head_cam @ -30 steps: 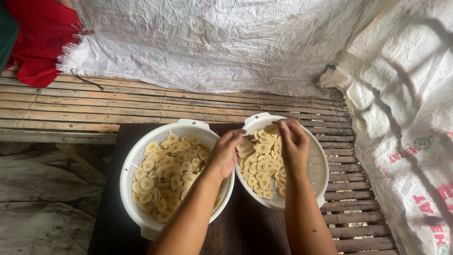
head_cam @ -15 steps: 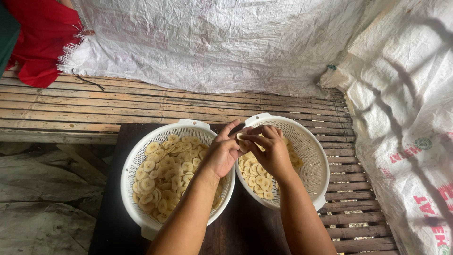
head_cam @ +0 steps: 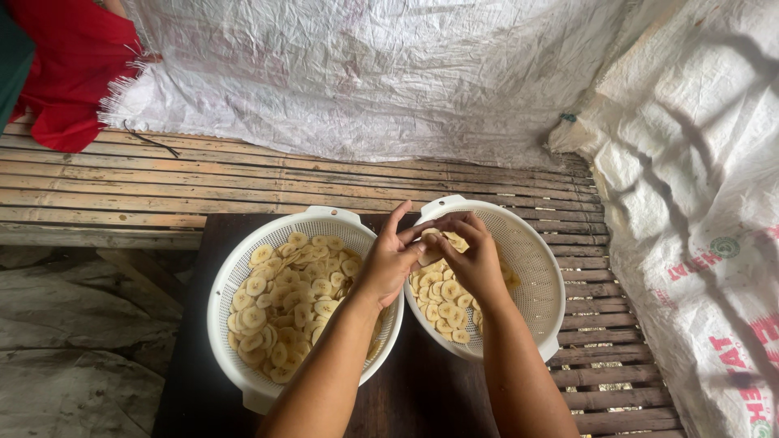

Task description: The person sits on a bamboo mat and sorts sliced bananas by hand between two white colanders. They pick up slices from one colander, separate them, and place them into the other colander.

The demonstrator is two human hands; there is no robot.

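Pinching banana slices (head_cam: 428, 253) together, left hand (head_cam: 388, 264) and right hand (head_cam: 475, 261), grips closed on them, above right colander (head_cam: 542, 284); left colander (head_cam: 235, 268) just beside.

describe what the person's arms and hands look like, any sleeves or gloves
Both forearms are bare up to the frame's lower edge, with no sleeves showing. The left hand and right hand wear no gloves. No rings, watch or bracelets can be seen on the fingers or wrists. The nails look short and unpainted.
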